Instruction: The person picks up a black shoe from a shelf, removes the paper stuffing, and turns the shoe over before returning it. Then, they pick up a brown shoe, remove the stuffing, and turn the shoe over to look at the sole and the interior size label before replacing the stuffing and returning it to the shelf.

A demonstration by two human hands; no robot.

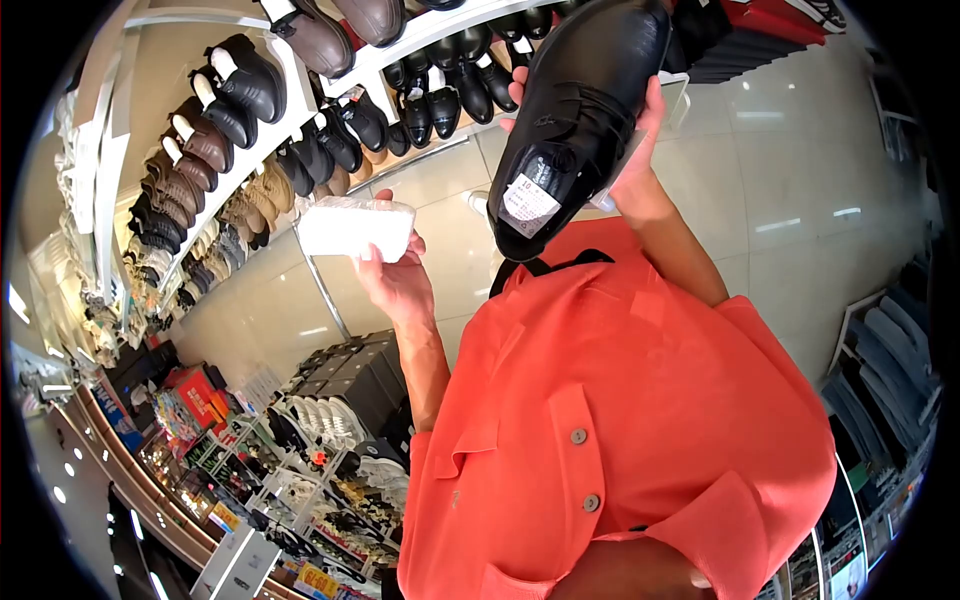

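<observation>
Head view: what's each hand on?

— Right hand is wrapped round a black lace-up shoe, held up at chest height, toe pointing away, heel end towards the shirt. Left hand is closed on a white crumpled wad, paper or film, can't tell which. Wad is left of the shoe, apart from it. Both are in the air over the tiled floor.

— Anything else in the right hand?

— Something flat and pale shows behind the shoe. Can't ID it.

— How to hold this well?

— My read: keep the grip on the shoe's mid-section so the heel end stays uncovered. Tilt the label square to the eyes and away from the ceiling-light glare. Keep the wad out to the side so it doesn't block the shoe. Shoe is stiff and looks glossy, so a firm pinch, not fingertips.

— Label text?

— White sticker near the heel end with several printed lines. Top line may read "10"; the rest is too small. No brand mark readable on the shoe.

— Surroundings?

— Wall shelf with rows of dark shoes ahead. Rack of white trainers lower left, with yellow tags there, unreadable.
</observation>
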